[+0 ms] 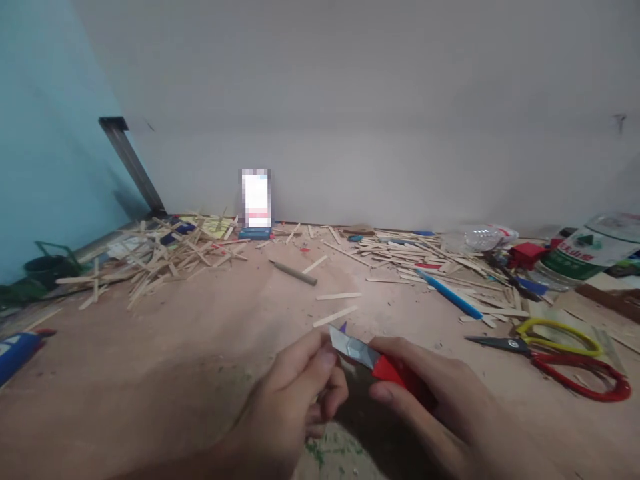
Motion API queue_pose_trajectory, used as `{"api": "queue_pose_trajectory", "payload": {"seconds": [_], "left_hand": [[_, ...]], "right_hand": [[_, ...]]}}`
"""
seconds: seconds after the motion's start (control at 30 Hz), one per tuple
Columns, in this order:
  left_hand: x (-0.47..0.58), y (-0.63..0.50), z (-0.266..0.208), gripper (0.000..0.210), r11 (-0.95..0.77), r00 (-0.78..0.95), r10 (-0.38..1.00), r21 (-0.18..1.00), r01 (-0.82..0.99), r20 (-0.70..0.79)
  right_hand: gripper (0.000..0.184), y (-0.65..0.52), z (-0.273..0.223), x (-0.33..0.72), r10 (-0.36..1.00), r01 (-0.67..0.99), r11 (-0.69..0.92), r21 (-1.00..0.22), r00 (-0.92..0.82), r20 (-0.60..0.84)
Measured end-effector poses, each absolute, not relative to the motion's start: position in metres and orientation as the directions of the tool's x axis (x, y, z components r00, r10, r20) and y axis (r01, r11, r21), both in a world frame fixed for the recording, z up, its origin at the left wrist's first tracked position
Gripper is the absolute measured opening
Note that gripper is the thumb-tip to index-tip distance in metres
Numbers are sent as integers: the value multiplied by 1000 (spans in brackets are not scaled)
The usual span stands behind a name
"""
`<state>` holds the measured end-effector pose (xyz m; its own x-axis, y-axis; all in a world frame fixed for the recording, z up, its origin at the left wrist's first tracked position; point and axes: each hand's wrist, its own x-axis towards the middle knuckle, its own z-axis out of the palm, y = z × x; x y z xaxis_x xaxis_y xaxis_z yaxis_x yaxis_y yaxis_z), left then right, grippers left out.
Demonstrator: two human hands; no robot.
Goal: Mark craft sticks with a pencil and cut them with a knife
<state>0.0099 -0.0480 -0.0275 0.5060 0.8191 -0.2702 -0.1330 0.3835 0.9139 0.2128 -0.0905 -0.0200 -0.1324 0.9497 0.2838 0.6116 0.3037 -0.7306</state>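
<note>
A utility knife with a red handle lies in the grip of my right hand. Its silver blade is out and points left, its tip close by my left thumb. My left hand is closed in a pinch in front of me; what its fingers hold, if anything, is hidden. A tiny purple bit shows just behind the blade. Beyond the hands, two loose wooden sticks rest on the wooden tabletop.
Scissors with yellow and red handles lie at right, near a blue pen. Wooden sticks heap up at left and right. A pointed stick-like tool, a lit phone and a large bottle are farther back.
</note>
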Motion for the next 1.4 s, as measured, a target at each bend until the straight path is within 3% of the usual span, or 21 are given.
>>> {"api": "queue_pose_trajectory", "payload": {"seconds": [0.27,0.4,0.6,0.8,0.9,1.0,1.1,1.23,1.4], "left_hand": [[11,-49,-27,49,263,538,829,956,-129,-155],[8,-48,-18,45,202,529,840,974,-104,-118],[7,-49,-11,41,196,509,848,979,-49,-145],[9,-46,-11,44,259,500,841,965,-35,-208],[10,-50,-13,41,304,518,819,952,-29,-246],[10,-59,-13,40,355,586,761,934,-19,-277],[10,-61,-12,43,396,611,746,914,-84,-266],[8,-51,-15,47,286,544,816,954,-88,-194],[7,-45,-23,43,266,568,801,963,-50,-191]], "right_hand": [[27,-89,-20,218,917,590,395,-704,-216,334],[21,-86,-21,221,864,630,485,-606,-239,443],[14,-82,-17,226,806,683,539,-492,-250,536],[23,-86,-21,225,802,736,513,-442,-229,551],[24,-79,-23,229,837,729,461,-507,-166,522],[34,-66,-21,238,882,709,306,-636,40,470],[31,-61,-19,241,854,699,280,-658,131,504],[31,-77,-20,223,881,662,323,-676,50,470],[30,-90,-21,211,912,622,359,-696,-74,404]]}}
